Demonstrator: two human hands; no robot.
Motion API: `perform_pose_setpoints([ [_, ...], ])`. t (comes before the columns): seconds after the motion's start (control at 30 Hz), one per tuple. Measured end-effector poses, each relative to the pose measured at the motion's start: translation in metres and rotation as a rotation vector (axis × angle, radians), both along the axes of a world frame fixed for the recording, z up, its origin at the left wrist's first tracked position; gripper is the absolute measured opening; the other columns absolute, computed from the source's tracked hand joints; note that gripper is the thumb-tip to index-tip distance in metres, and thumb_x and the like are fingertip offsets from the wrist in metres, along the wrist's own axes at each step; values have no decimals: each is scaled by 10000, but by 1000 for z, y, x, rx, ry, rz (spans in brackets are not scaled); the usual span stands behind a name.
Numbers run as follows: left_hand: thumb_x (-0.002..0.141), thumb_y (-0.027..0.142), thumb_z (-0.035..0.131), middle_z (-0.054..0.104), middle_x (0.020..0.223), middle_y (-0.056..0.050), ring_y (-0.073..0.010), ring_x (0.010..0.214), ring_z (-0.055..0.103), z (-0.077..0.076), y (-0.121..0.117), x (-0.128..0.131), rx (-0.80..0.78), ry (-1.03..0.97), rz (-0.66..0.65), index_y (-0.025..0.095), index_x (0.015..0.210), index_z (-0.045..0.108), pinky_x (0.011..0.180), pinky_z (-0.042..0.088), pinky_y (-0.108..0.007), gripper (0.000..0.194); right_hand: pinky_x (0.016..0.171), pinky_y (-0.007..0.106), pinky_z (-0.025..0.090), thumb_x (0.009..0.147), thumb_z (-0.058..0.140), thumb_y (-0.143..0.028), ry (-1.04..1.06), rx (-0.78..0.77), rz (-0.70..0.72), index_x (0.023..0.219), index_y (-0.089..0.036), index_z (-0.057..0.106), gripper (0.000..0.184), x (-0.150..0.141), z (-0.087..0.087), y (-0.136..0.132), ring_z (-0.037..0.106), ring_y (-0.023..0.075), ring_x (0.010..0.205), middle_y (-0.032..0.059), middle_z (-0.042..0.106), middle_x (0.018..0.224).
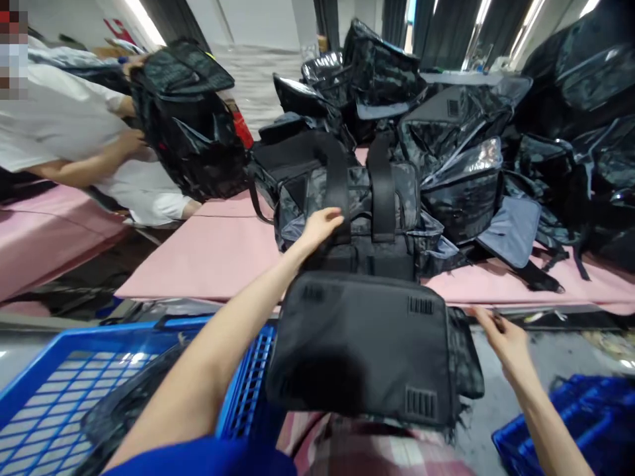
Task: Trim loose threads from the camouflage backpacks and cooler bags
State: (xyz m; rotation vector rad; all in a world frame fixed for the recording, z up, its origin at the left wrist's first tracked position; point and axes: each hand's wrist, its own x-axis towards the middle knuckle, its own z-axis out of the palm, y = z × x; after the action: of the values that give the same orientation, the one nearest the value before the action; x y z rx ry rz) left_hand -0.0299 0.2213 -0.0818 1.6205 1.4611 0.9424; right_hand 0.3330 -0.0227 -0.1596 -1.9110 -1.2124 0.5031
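Observation:
A black backpack lies across my lap and the table edge. Its flat base with ribbed rubber feet faces me, and its two wide shoulder straps lie toward the far end. My left hand is on its upper side by the left strap, fingers curled against the fabric. My right hand is just right of the bag's side pocket, index finger pointing toward it. A small dark object shows in its curled fingers; its kind is unclear.
Camouflage-patterned bags are piled on the pink table. At left, a person in white handles another backpack. A blue plastic crate holding dark material stands at lower left; another blue crate is at lower right.

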Motion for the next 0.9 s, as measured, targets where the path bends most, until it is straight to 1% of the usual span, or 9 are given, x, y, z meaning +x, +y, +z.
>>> perform_pose_setpoints([
  [0.1,784,356,534,588,1203,-31,-201,1135,501,-38,-75,-52,32,276,121,149,1121,569,1017,332,-328,397,909,370,439,719,567,-493,-25,-103,114,983,-167,683,435,-30,-4,10,602,264,1009,78,676,1038],
  [0.17,829,412,447,655,1078,-37,-234,1055,560,-56,-120,-84,-83,293,126,140,1022,613,953,404,-387,373,931,365,419,723,575,-467,-42,-110,119,1035,-172,664,438,-38,-10,18,585,257,1044,77,657,1085],
  [0.23,862,486,334,645,1116,-5,-223,1046,572,-72,-160,-106,-196,192,166,200,1053,596,879,471,-379,432,919,357,426,730,568,-451,-11,-93,82,1043,-161,656,436,-38,-16,22,595,247,1024,81,660,1079],
  [0.37,805,510,393,563,1245,-64,-239,1139,514,-108,-224,-116,-332,86,279,179,1177,528,897,464,-347,516,916,368,419,702,592,-489,-39,-61,3,1087,-150,626,513,-34,-23,2,583,256,1034,96,646,1103],
  [0.47,797,482,376,583,1192,-122,-264,1130,516,-130,-260,-108,-366,236,277,127,1162,530,950,411,-366,533,864,385,433,674,614,-525,-128,-123,-26,1105,-180,616,551,-40,-29,-34,588,277,1000,93,652,1084],
  [0.57,806,458,332,635,995,-154,-314,991,574,-141,-276,-100,-359,513,356,118,1059,558,855,433,-416,480,746,359,452,715,563,-531,-31,-154,-64,1017,-161,651,485,-48,-38,-61,613,267,857,85,691,918],
  [0.63,808,455,297,631,840,-142,-314,867,594,-144,-275,-97,-317,603,388,132,916,572,759,446,-396,437,683,318,445,733,545,-513,88,-113,-74,938,-145,664,437,-50,-45,-66,603,234,774,67,688,828],
  [0.77,794,468,280,566,656,-80,-256,692,565,-145,-262,-96,-223,575,356,187,673,493,658,423,-343,373,617,263,421,721,559,-477,195,-37,-86,816,-125,651,376,-41,-56,-53,554,170,679,36,655,745],
  [0.9,790,495,307,531,576,-44,-206,598,523,-145,-256,-99,-182,403,376,195,579,462,583,412,-310,398,591,245,402,699,575,-464,245,11,-104,750,-127,632,346,-31,-61,-42,515,138,632,13,618,681],
])
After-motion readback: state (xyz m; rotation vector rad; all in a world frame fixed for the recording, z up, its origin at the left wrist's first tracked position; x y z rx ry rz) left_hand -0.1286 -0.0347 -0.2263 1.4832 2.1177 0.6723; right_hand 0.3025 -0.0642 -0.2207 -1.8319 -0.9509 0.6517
